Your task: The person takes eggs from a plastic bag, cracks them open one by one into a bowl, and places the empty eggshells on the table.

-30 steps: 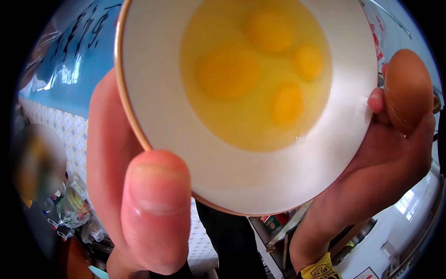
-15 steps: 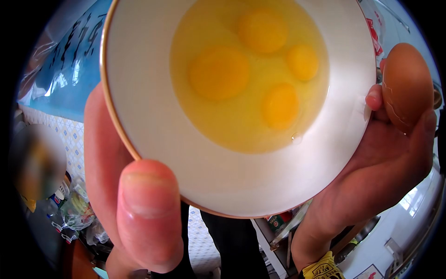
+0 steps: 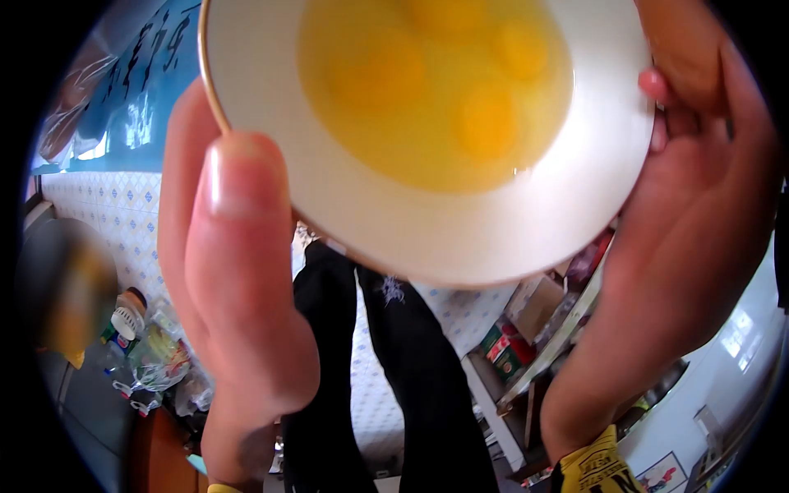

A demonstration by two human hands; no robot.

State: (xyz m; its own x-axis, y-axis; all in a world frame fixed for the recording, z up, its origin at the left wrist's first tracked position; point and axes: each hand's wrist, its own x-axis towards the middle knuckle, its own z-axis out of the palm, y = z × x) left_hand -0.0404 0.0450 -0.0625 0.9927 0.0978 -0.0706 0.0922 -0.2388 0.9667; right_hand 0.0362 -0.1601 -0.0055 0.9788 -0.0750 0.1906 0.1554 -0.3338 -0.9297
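Note:
A white bowl [image 3: 460,238] with a gold-brown rim fills the upper middle of the view, cut off by the top edge. Raw eggs [image 3: 485,123] lie in it, several whole yellow yolks in clear egg white. My left hand [image 3: 238,263] grips the bowl's left side, thumb over the rim and fingers behind. On the right, my right hand [image 3: 674,222] is wrapped around a brown egg [image 3: 682,49], its fingertips at the bowl's right edge. The egg's top is out of view, and the crack in its shell seen earlier does not show now.
Below the bowl are legs in black trousers [image 3: 411,361] on a patterned tile floor. Bags and packages [image 3: 156,357] lie at lower left. Open shelving with boxes [image 3: 505,345] and a white surface [image 3: 731,361] are at right. A blue panel [image 3: 140,107] hangs upper left.
The bowl, both hands and the brown egg have shifted upward in the view. The egg is now partly cut off at the top, and more of the legs and floor shows.

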